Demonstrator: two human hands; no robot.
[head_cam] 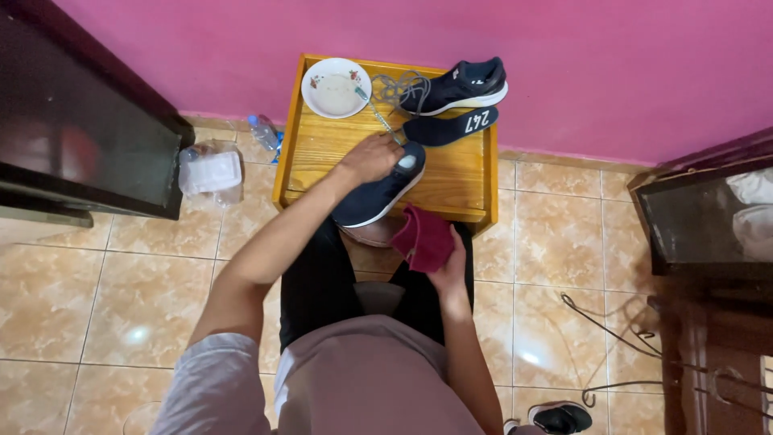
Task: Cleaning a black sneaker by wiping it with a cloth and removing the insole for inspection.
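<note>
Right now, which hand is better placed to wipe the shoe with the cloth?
The right hand: it already holds the red cloth beside the near shoe. The left hand is gripping that shoe on the wooden table.

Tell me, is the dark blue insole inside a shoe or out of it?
Out. The dark blue insole lies flat on the wooden table, between the two dark blue shoes.

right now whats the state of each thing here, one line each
left hand: gripping the near shoe
near shoe: on the wooden table, toe over its front edge
right hand: holding a red cloth, bunched
far shoe: on its sole, unlaced
insole: out, flat on the table
laces: loose
bowl: upright, pale liquid inside
</note>
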